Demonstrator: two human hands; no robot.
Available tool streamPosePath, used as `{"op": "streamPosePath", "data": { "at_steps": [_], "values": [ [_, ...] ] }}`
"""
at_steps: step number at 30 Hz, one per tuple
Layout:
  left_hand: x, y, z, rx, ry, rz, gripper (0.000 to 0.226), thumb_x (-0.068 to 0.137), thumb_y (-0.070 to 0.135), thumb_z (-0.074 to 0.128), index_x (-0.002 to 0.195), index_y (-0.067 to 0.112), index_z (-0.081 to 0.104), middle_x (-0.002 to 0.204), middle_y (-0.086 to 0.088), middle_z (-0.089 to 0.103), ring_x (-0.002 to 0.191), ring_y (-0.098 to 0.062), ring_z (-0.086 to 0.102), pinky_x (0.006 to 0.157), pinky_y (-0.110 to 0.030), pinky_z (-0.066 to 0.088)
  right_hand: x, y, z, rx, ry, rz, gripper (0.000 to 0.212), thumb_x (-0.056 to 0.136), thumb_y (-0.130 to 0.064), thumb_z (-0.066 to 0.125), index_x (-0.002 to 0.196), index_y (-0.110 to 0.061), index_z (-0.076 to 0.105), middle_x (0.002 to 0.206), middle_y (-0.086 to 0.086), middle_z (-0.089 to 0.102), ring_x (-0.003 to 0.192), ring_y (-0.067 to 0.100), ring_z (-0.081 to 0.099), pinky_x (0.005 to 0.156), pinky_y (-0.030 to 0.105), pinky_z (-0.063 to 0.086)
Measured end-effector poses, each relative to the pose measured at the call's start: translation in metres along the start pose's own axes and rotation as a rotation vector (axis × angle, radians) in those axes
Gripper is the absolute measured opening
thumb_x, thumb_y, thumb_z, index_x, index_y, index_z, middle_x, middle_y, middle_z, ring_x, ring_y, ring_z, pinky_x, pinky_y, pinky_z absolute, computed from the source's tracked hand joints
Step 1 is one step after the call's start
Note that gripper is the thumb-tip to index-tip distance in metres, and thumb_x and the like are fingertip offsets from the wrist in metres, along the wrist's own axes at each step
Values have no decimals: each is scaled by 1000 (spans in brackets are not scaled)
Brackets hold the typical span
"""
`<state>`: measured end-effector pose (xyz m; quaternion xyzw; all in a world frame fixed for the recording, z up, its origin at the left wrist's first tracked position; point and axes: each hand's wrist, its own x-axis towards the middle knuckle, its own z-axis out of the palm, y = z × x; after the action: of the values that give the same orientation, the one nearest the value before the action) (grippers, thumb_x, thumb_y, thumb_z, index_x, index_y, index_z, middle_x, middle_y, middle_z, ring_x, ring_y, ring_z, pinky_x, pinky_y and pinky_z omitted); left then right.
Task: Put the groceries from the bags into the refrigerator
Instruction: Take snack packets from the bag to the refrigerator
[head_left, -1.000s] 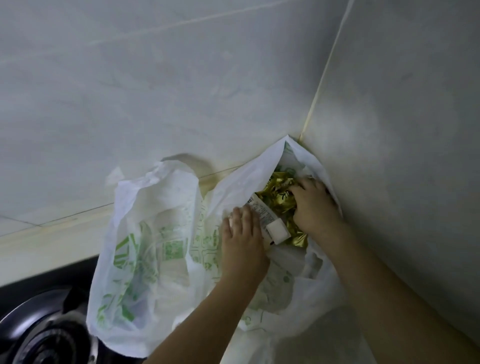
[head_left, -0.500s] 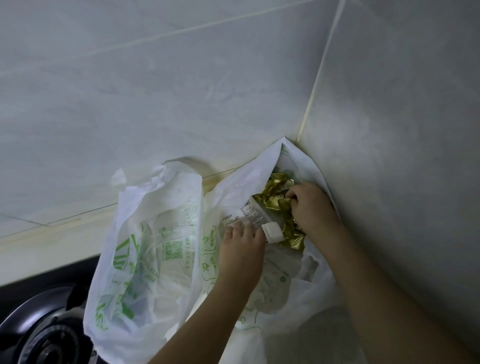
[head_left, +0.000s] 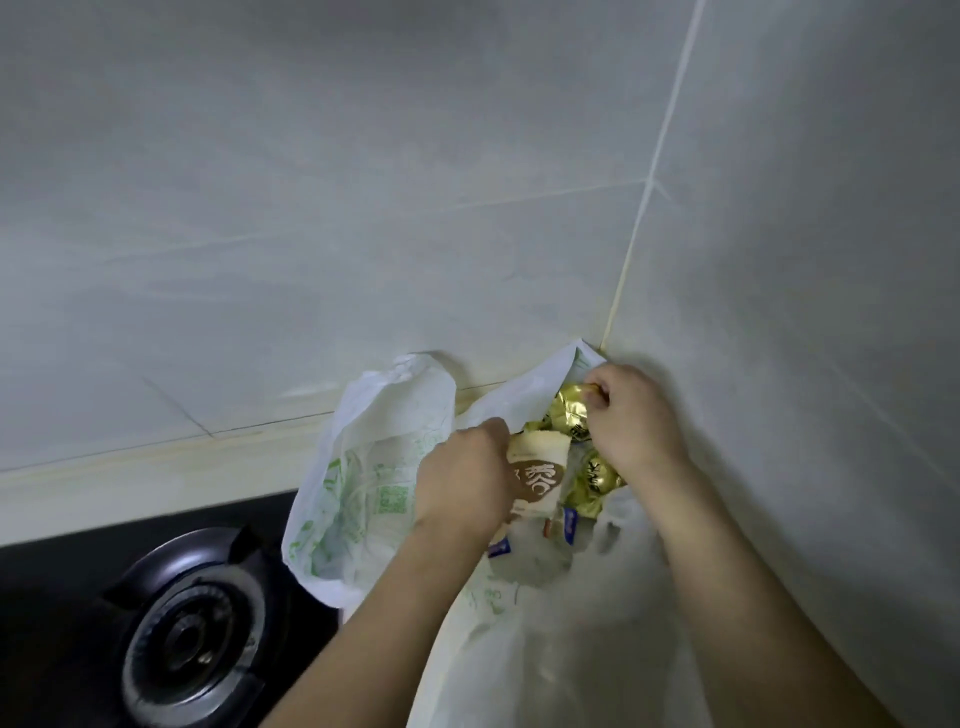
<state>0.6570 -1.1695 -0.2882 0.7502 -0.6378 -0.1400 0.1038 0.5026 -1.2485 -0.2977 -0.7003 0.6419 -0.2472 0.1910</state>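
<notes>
Tiled corner; bag (head_left: 374, 467) beside stove (head_left: 192, 639). Left hand (head_left: 462, 483) grips carton (head_left: 537, 475); right hand (head_left: 634, 415) pinches gold packet (head_left: 569, 410).

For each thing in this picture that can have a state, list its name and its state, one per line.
Right-hand plastic bag: open, both hands inside.
Left-hand plastic bag: upright, untouched.
Cream packet: held by left hand, partly lifted.
Gold foil packet: pinched by right hand.
Gas burner: no flame visible.

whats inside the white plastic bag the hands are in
Inside the white plastic bag: gold foil packets and a cream packet with a brown label. Anything deeper is covered by the hands and bag folds.
</notes>
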Motion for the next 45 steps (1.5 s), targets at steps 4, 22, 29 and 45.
{"op": "streamPosePath", "data": {
  "at_steps": [4,22,29,45],
  "values": [
    [-37,-4,-43,-194,194,-48,15,93,20,47,83,15,57,75,-5,64,73,-30,60,62,-35,49,-29,-40,-41,13,65,-98,19,96,-13,48,102,-14,66,102,4,61,91,24,57,74,31,44],
    [-225,-89,-161,-774,718,-301,19,96,22,57,78,17,62,67,1,70,65,-16,68,53,-33,51,-174,-202,-77,173,-70,-419,18,100,-19,42,97,-13,59,95,-2,56,86,16,52,71,27,36],
    [-283,-135,-183,-763,803,-371,17,97,22,58,82,16,64,71,3,72,66,-10,70,52,-28,54,-221,-255,-51,162,-184,-501,18,101,-21,41,98,-13,57,98,0,55,91,18,51,75,32,39],
    [-429,-236,-222,-712,1040,-551,15,97,27,59,85,22,67,75,7,73,68,-8,72,58,-36,60,-340,-382,6,208,-369,-766,21,102,-22,41,106,-13,59,102,-3,56,92,15,50,76,30,39]
  ]
}}
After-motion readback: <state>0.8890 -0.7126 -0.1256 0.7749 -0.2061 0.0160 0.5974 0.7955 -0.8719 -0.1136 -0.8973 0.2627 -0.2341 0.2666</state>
